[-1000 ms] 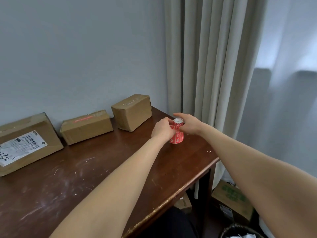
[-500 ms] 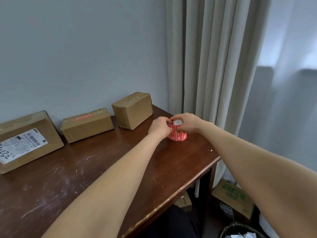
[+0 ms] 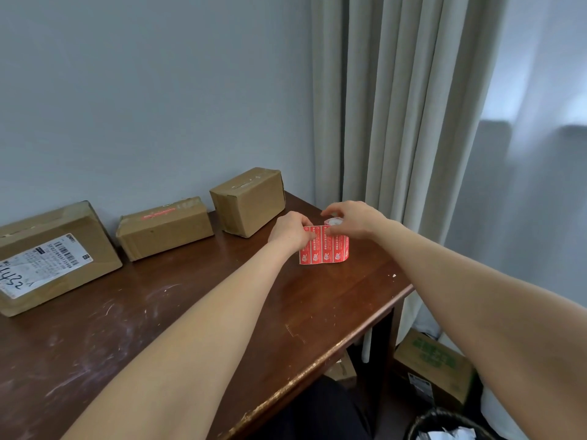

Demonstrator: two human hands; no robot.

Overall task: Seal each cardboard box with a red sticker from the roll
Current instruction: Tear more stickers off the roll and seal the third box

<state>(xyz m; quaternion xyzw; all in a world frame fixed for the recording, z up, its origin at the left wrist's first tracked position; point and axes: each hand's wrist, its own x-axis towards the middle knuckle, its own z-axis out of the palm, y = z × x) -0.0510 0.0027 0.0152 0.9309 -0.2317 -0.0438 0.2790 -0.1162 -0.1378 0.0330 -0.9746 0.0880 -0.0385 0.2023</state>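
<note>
Soft daylight comes in at 2 o'clock through the thin white curtain (image 3: 552,90), which glows and looks washed out. The grey wall (image 3: 143,90) is dimmer and even. The cardboard boxes (image 3: 165,230) cast only faint shadows on the brown table (image 3: 95,328). Under the table, at 5 o'clock, it is dark. The print on the red stickers (image 3: 324,249) looks fuzzy.

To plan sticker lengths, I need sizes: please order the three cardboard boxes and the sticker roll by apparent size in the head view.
1. labelled box, though it is nearer the camera, so unsure.
2-3. middle box and right box look alike.
4. sticker roll.
</note>
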